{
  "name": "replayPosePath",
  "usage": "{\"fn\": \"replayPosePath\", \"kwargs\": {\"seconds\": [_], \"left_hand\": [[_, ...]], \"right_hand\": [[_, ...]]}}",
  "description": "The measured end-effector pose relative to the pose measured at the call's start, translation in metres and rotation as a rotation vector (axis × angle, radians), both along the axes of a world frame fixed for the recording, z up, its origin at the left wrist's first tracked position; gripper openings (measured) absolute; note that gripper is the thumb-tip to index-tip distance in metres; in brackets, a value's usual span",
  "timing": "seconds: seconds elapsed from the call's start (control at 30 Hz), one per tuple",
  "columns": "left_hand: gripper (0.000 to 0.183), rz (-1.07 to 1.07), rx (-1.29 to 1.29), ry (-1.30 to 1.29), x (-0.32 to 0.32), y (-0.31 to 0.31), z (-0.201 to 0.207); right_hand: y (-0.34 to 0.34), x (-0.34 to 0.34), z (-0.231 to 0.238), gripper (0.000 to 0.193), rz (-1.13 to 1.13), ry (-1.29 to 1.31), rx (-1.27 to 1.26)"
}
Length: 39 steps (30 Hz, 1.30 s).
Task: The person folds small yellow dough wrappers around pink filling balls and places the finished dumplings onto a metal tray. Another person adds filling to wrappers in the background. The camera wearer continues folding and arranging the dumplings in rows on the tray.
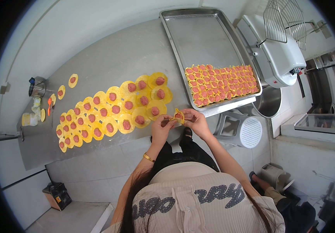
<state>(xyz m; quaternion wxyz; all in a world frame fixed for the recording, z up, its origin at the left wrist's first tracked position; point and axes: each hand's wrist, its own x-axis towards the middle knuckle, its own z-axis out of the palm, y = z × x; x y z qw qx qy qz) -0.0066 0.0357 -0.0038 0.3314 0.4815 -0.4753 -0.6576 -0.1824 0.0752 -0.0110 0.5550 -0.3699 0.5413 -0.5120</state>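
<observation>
Between both hands, in front of the table's near edge, I hold a small open-topped dumpling [179, 116] with a yellow wrapper and pink meat filling. The fingers of my left hand [162, 128] pinch its left side. My right hand [196, 122] grips it from the right. Left of my hands, round yellow wrappers [116, 110], each with a lump of pink filling, lie flat in overlapping rows. To the right, tight rows of finished-looking dumplings [223, 83] fill the near part of a large metal tray [198, 35].
The wrappers lie on a steel table [128, 54]. An orange-handled tool [49, 105] and a dark-lidded container [37, 87] are at its left end. A white machine [274, 50], steel basin [268, 101] and plastic stool [250, 132] stand right. Another person's leg [271, 191] shows lower right.
</observation>
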Motion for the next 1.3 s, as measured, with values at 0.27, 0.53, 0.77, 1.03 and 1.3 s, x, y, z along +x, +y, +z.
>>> {"fn": "replayPosePath", "kwargs": {"seconds": [0.27,0.53,0.77,1.03,1.3], "left_hand": [[0.013,-0.023,-0.390,-0.207,-0.006,0.004,-0.018],[0.015,-0.157,-0.437,-0.302,-0.004,0.004,-0.026],[0.029,-0.100,-0.359,-0.289,-0.012,0.005,-0.029],[0.037,-0.312,-0.588,-0.439,-0.007,-0.002,-0.024],[0.030,-0.365,-0.535,-0.538,-0.016,-0.011,-0.024]], "right_hand": [[0.004,-0.002,-0.004,0.047,0.080,0.126,0.071],[-0.003,-0.002,-0.006,0.042,0.124,0.593,-0.129],[-0.004,-0.005,-0.005,0.039,0.099,0.770,-0.287],[0.007,-0.006,-0.002,0.037,0.118,0.806,-0.157],[-0.003,-0.005,-0.005,0.036,0.084,0.748,-0.309]]}}
